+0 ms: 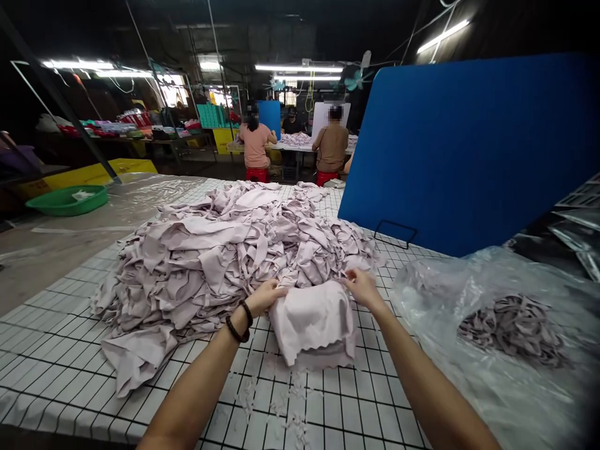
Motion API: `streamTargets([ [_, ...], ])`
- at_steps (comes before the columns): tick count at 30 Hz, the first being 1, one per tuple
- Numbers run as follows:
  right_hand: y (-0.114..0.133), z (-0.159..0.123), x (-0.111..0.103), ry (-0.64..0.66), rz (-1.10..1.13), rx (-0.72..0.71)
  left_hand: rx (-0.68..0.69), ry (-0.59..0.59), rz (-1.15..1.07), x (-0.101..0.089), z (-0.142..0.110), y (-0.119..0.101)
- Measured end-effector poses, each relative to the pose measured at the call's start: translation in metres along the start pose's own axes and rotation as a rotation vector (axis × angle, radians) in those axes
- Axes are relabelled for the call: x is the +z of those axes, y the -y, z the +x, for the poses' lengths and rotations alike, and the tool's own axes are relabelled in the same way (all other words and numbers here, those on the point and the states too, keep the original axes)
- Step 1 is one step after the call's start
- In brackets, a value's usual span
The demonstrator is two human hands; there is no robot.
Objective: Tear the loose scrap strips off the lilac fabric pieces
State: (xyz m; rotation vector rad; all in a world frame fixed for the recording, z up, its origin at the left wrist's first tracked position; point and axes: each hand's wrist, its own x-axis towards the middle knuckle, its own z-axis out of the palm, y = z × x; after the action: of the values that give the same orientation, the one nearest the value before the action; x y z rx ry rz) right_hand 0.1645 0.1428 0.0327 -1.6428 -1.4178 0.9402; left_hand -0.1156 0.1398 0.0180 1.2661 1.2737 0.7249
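L hand (267,297) & R hand (363,289) are pinching wavy-edged fabric pc (315,319) by far corners; crumpled heap (206,250) is crowding behind, gridded tablecloth (349,409) leaving room nearer.

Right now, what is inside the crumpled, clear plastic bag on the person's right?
A tangled bundle of thin mauve-grey fabric strips shows inside the bag; whatever lies beneath that bundle is covered and cannot be seen.

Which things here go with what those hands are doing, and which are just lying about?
Seemingly part of it:
fabric piece, pinched by left hand and right hand
pale heap behind it
perhaps strips in clear bag

Seemingly just nearby:
green basin
blue board
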Motion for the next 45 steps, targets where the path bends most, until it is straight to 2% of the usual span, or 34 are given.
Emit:
streamTargets([
  [1,-0.001,-0.004,0.003,-0.066,-0.109,-0.060,0.034,-0.115,0.065,0.000,-0.002,0.006],
  [2,-0.003,-0.011,0.005,-0.069,-0.190,-0.120,0.085,-0.214,0.122,0.001,-0.006,0.011],
  [4,-0.010,-0.036,0.011,0.074,-0.354,-0.197,0.247,-0.345,0.293,0.009,-0.022,0.019],
  [5,-0.015,-0.051,0.015,0.184,-0.437,-0.193,0.344,-0.366,0.413,0.015,-0.033,0.024],
  [6,-0.022,-0.067,0.019,0.276,-0.525,-0.157,0.423,-0.332,0.529,0.022,-0.043,0.029],
  [7,-0.029,-0.082,0.025,0.297,-0.648,-0.122,0.468,-0.253,0.622,0.030,-0.054,0.036],
  [9,-0.046,-0.106,0.037,0.232,-0.855,-0.107,0.469,-0.092,0.744,0.046,-0.069,0.052],
  [11,-0.062,-0.118,0.046,0.164,-0.951,-0.099,0.429,-0.032,0.820,0.055,-0.075,0.069],
  [13,-0.073,-0.117,0.046,0.150,-0.927,-0.083,0.418,-0.006,0.859,0.055,-0.074,0.081],
  [16,-0.077,-0.106,0.033,0.139,-0.754,-0.051,0.445,0.014,0.897,0.047,-0.071,0.087],
  [20,-0.073,-0.095,0.012,0.031,-0.527,-0.026,0.430,-0.088,0.922,0.048,-0.076,0.085],
  [25,-0.081,-0.099,0.005,0.008,-0.373,-0.037,0.431,-0.179,0.879,0.063,-0.084,0.094],
  [27,-0.086,-0.100,0.000,-0.056,-0.334,-0.015,0.403,-0.186,0.818,0.061,-0.082,0.098],
  [29,-0.089,-0.098,-0.009,-0.094,-0.237,-0.027,0.328,-0.197,0.708,0.050,-0.077,0.097],
  [32,-0.081,-0.092,-0.027,0.021,-0.093,-0.143,0.157,-0.223,0.468,0.019,-0.063,0.082],
  [33,-0.074,-0.090,-0.033,0.082,-0.102,-0.184,0.128,-0.219,0.389,0.006,-0.058,0.073],
  [35,-0.054,-0.087,-0.045,0.164,-0.235,-0.240,0.155,-0.202,0.311,-0.018,-0.051,0.049],
  [38,-0.013,-0.088,-0.060,0.202,-0.554,-0.318,0.256,-0.187,0.496,-0.044,-0.048,0.002],
  [41,0.028,-0.090,-0.073,0.223,-0.718,-0.420,0.403,-0.148,0.692,-0.054,-0.055,-0.047],
  [43,0.048,-0.089,-0.082,0.267,-0.726,-0.435,0.479,-0.024,0.778,-0.059,-0.061,-0.075],
  [45,0.061,-0.087,-0.092,0.365,-0.705,-0.396,0.488,0.139,0.848,-0.064,-0.066,-0.095],
])
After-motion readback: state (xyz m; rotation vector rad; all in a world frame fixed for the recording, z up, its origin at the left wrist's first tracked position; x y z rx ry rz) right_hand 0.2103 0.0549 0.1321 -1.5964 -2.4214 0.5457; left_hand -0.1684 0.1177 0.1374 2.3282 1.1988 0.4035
